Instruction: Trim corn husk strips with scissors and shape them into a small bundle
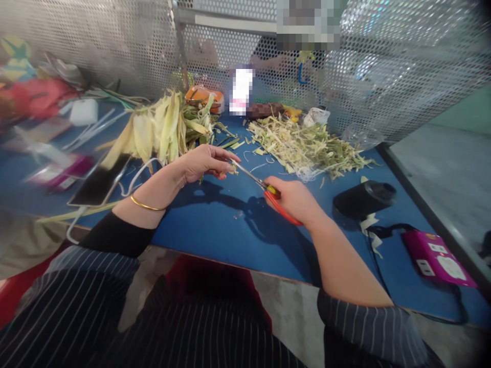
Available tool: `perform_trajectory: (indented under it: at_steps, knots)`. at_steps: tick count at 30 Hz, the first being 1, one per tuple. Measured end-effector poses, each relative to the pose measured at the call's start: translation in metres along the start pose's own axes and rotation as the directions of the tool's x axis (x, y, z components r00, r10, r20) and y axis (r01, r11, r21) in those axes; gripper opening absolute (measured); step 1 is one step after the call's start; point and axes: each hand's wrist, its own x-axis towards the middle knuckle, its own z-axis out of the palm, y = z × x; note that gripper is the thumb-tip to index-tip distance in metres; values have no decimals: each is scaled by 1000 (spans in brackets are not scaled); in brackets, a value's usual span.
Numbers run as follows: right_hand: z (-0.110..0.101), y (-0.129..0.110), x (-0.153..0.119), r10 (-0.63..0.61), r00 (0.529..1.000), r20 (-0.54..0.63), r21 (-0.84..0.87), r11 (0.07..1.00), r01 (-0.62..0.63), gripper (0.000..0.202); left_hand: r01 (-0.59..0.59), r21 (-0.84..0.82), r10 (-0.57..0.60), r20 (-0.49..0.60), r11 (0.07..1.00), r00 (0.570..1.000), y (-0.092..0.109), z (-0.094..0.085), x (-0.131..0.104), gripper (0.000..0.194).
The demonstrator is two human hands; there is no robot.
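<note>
the left hand [201, 162] pinches a small leaf strip [232, 168] just above the blue table [215, 225], fingers closed on it, while the right hand [295, 199] is wrapped round the red-handled scissors [264, 189], blades at the strip, which looks light, limp and best held near its end.

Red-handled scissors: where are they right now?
In the head view, the red-handled scissors are near the centre of the blue table, gripped in the right hand, blades pointing toward the left hand, in front of the pile of pale leaf trimmings.
</note>
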Motion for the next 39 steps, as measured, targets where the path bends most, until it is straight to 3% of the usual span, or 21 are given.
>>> perform_trajectory:
  at_steps: [5,8,11,14,19,21,23,25,27,30,34,39]
  knots:
    - [-2,12,0,84,984,-160,174,983,-56,37,12,-50,-13,-27,999,1000,-5,-1,3,43]
    - [-4,14,2,197,958,-207,7,980,-200,44,16,-112,-22,-55,994,998,-6,1,4,44]
    - [-4,12,4,234,963,-131,-244,934,-260,47,2,-185,-20,-95,983,995,-9,6,6,42]
    - [-2,9,3,208,977,-49,-331,920,-212,46,-10,-235,-30,-166,972,986,-14,15,8,40]
    - [1,11,-1,89,996,-23,-301,949,-92,38,28,-416,-119,-193,909,974,-22,42,6,15]
    - [-1,12,-3,44,997,-60,-267,962,-58,33,34,-475,-117,-147,879,982,-22,53,3,14]
    - [-4,10,-3,1,982,-187,-168,985,-33,30,35,-507,-106,-112,861,988,-22,62,-1,15]
    - [-7,6,-3,-38,945,-326,10,999,43,35,30,-509,-84,-84,860,993,-23,68,-4,16]
    - [-9,1,-2,-80,916,-393,187,968,165,40,35,-491,-71,-54,870,996,-25,71,-5,17]
    - [-6,-5,0,-147,909,-390,293,916,274,34,77,-463,-88,-3,883,996,-27,74,-7,19]
    - [-1,-7,0,-167,920,-354,282,919,275,17,114,-455,-115,27,883,993,-28,77,-7,16]
    - [0,-9,0,-195,917,-349,286,909,302,14,96,-466,-94,27,880,995,-28,79,-8,23]
